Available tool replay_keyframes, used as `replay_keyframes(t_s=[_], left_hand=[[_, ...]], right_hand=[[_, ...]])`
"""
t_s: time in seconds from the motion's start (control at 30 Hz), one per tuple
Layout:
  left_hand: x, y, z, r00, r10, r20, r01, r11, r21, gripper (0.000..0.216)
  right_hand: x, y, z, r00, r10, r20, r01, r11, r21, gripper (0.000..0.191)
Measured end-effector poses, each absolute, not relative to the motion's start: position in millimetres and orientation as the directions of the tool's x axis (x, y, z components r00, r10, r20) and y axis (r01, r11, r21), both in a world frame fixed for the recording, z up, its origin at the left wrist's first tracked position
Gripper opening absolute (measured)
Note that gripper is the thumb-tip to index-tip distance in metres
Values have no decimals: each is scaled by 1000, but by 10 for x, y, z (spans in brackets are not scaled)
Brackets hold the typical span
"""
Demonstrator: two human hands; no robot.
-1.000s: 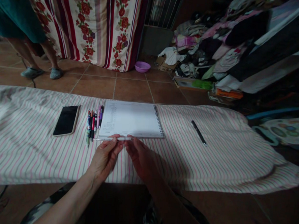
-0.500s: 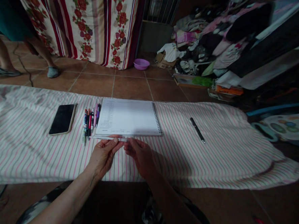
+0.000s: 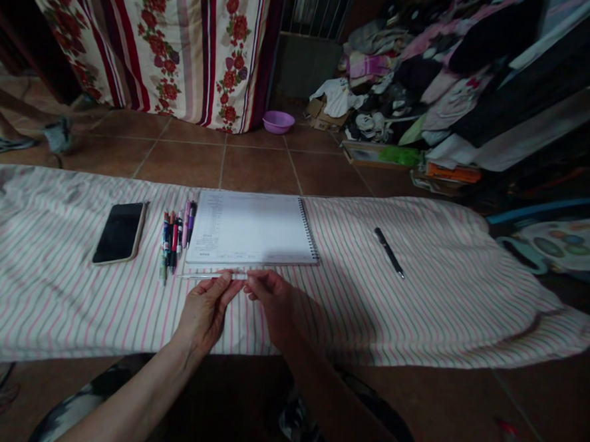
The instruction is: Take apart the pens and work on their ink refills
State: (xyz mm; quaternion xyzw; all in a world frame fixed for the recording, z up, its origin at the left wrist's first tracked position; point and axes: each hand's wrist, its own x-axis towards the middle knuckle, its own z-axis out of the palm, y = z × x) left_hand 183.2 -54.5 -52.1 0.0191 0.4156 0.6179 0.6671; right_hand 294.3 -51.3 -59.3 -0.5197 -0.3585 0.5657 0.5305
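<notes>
Pinching one slim whitish pen (image 3: 239, 277), left hand (image 3: 205, 311) and right hand (image 3: 274, 308) both got fingers clamped on it; one white spiral-bound notebook (image 3: 257, 229) just beyond, one black pen (image 3: 389, 253) too.

One spiral notebook (image 3: 257, 229) is the landmark. Before its near edge: one white pen (image 3: 201, 276) and two hands, one left hand (image 3: 202, 312) and one right hand (image 3: 276, 306). Just left of it: a cluster of pens (image 3: 175, 237), at least six; overlap hides the exact number. Farther left of it: one phone (image 3: 119, 233). Right of it, well apart: one black pen (image 3: 389, 253). Beneath it: one striped cloth (image 3: 445, 290). Beyond it: one purple basin (image 3: 278, 121) and one flowered curtain (image 3: 190, 54). Beyond and left of it: two slippers (image 3: 4, 144), one blurred.
</notes>
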Motion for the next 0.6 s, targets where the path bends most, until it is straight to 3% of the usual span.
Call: replay_keyframes(t_s=[0.1,0.27,0.43,0.6], left_hand=[[1827,-544,-539,-92,852,-516,-814,234,531,14],[1821,-537,-533,-97,864,-495,-819,213,532,13],[1831,-547,-528,-87,856,-509,-820,228,525,11],[1844,-550,-530,-116,839,-531,-818,223,530,14]], right_hand=[[2962,-518,-574,78,979,-190,-204,-170,-964,13],[2992,-525,-491,22,945,-327,-339,-301,-891,26],[3019,-512,-469,18,945,-326,-221,-314,-923,23],[3021,-506,-511,36,943,-331,-267,-310,-912,18]])
